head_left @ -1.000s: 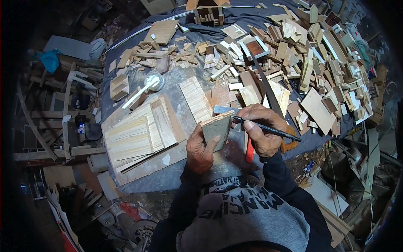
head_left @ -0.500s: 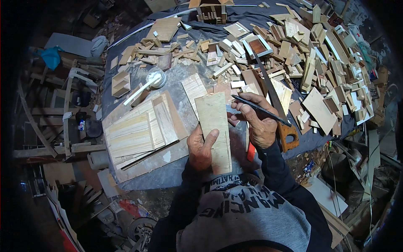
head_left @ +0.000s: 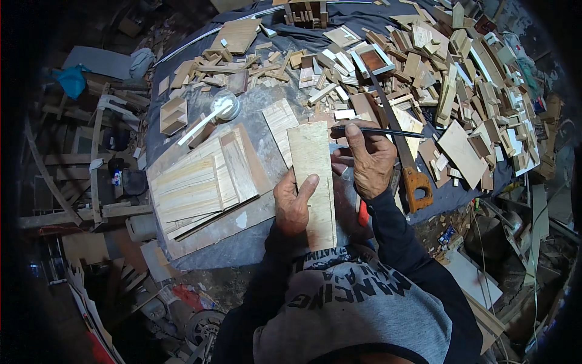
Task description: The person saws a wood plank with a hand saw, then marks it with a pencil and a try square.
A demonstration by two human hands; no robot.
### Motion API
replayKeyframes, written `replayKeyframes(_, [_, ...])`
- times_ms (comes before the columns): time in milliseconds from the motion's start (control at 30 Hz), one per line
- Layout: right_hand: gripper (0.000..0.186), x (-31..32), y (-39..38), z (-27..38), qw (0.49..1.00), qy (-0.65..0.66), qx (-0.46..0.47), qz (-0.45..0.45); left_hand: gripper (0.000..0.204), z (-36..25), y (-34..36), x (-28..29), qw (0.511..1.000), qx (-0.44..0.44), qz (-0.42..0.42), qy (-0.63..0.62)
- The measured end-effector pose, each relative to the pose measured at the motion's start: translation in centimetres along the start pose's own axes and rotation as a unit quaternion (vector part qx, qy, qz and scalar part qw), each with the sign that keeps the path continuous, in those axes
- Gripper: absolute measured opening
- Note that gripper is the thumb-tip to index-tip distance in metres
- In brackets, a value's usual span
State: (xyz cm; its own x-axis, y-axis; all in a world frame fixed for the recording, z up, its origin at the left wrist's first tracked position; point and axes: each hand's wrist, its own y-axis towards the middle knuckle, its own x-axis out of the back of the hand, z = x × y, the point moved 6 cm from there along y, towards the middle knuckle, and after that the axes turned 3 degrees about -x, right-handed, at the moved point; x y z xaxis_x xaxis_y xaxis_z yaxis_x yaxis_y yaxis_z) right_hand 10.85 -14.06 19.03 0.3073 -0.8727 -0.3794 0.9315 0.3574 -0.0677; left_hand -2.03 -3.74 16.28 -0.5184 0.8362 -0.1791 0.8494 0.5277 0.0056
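My left hand (head_left: 293, 202) grips a long, narrow plywood board (head_left: 313, 161), its thumb lying on the pale face and its fingers hidden behind. The board stands lengthwise in front of my chest, its lower end close to my shirt. To its right, my right hand (head_left: 371, 161) is closed round a slim black pencil-like tool (head_left: 394, 131), which lies nearly level, its left end near the board's upper right edge. I cannot make out its exact kind. A handsaw (head_left: 417, 189) with a wooden handle rests just right of that hand.
Stacked thin wooden panels (head_left: 188, 188) lie on the left of the cloth-covered table (head_left: 257, 239). Behind them are a small wooden box (head_left: 174, 116) and a tub (head_left: 226, 106) with a pale stick across it. Wood offcuts (head_left: 418, 67) heap up at the back and right.
My right hand has turned, bringing the black tool from a slant down to the right to almost level. The board has shifted slightly right and up with my left hand.
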Motion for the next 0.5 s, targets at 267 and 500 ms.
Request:
replayKeyframes(267, [0.023,-0.22,-0.04,0.6,0.995,-0.069,0.06,-0.044,0.026,0.27,-0.31,0.18,1.0,0.0,0.002,-0.01])
replayKeyframes(500, [0.021,-0.27,0.28,0.32,0.976,-0.137,0.157,-0.066,0.026,0.11,-0.43,0.19,1.0,0.001,0.017,-0.008])
